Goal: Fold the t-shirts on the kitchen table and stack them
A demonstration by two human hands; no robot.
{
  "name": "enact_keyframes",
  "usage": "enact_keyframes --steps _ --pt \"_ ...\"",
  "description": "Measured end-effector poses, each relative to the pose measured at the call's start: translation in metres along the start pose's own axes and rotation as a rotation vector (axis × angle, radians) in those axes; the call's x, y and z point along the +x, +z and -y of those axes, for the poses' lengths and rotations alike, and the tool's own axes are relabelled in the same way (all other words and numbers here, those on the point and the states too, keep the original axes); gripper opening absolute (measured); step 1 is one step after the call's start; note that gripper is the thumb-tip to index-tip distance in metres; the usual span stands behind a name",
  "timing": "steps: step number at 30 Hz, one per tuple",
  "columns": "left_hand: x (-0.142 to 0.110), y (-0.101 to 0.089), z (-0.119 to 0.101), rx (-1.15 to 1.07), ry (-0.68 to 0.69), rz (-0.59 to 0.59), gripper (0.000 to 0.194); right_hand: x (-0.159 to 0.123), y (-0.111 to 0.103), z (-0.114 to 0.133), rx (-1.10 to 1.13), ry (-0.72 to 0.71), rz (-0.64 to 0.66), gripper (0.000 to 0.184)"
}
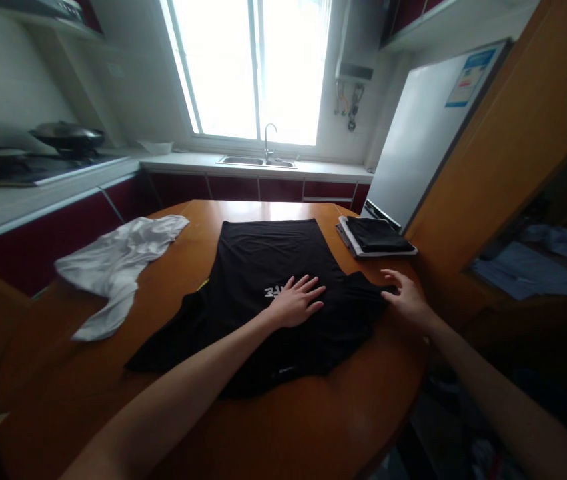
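A black T-shirt [268, 250] lies spread over the wooden table, its hem toward the window and its collar end nearer to me. White lettering shows on its middle, partly covered by my left hand [296, 301]. That hand rests flat on the cloth with fingers spread. At the shirt's right sleeve [363, 293] is my right hand [407, 301], its thumb and forefinger apart at the sleeve's edge. The thumb seems to touch the cloth. The left sleeve [163, 340] stretches out toward the table's near left.
A crumpled white garment [118, 257] lies on the table's left. Folded clothes [378, 235] are stacked at the right, a black one on top. The round table [343, 427] has a curved edge. Beyond stand a sink [243, 161], a stove with a pan [68, 137] and a fridge [423, 127].
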State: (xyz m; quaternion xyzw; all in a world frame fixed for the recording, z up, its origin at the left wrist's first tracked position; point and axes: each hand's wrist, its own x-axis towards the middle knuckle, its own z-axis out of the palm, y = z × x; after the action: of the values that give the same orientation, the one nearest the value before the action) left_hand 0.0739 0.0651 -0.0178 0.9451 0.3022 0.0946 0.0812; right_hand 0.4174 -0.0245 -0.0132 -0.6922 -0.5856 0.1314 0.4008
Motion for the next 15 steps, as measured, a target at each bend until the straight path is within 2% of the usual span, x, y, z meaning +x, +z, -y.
enact_keyframes --steps 3,5,9,11,15 --pt "0.0 0.001 0.0 -0.012 0.008 -0.001 0.059 -0.02 0.001 0.001 -0.195 -0.031 -0.016 0.053" --pt "0.0 0.0 0.0 -0.019 0.013 0.003 0.06 -0.026 0.004 0.01 -0.338 -0.065 -0.061 0.046" --pt "0.0 -0.001 -0.001 -0.038 0.021 0.0 0.058 -0.022 0.025 0.053 -0.467 -0.225 -0.157 0.037" --pt "-0.001 -0.002 -0.001 -0.054 0.024 -0.006 0.055 -0.02 0.046 0.078 -0.416 -0.31 -0.108 0.039" --pt "0.0 0.001 0.001 -0.192 -0.003 -0.081 0.046 -0.026 0.097 0.11 -0.352 -0.423 0.149 0.051"
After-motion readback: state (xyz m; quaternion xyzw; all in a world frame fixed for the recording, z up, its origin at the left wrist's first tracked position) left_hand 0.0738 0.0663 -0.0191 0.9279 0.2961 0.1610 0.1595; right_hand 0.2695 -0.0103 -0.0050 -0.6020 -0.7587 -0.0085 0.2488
